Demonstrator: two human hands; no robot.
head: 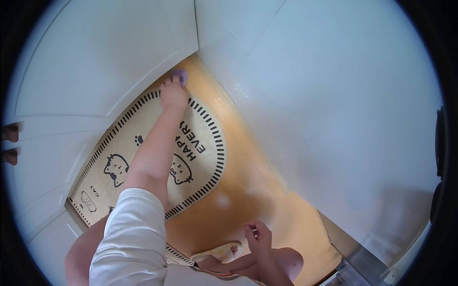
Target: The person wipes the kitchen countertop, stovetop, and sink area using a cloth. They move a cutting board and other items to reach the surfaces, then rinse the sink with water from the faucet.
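With my left hand point(174, 93) I press a purple cloth point(180, 75) onto the wooden floor, in the narrow corner between a white cabinet door and a white wall panel. The cloth lies under my fingertips and is partly hidden by them. My left forearm crosses a beige floor mat point(211, 150) with black cat drawings and a striped edge. My right hand point(258, 234) is near my bent knee above the floor, its fingers curled; nothing shows in it.
White cabinet doors point(107, 53) with brown knobs point(10, 156) border the left. A large smooth white panel point(322, 107) borders the right, with a baseboard strip point(243, 125) at its foot. A patterned slipper point(223, 252) is on my foot. Clear plastic bins point(347, 277) stand at the lower right.
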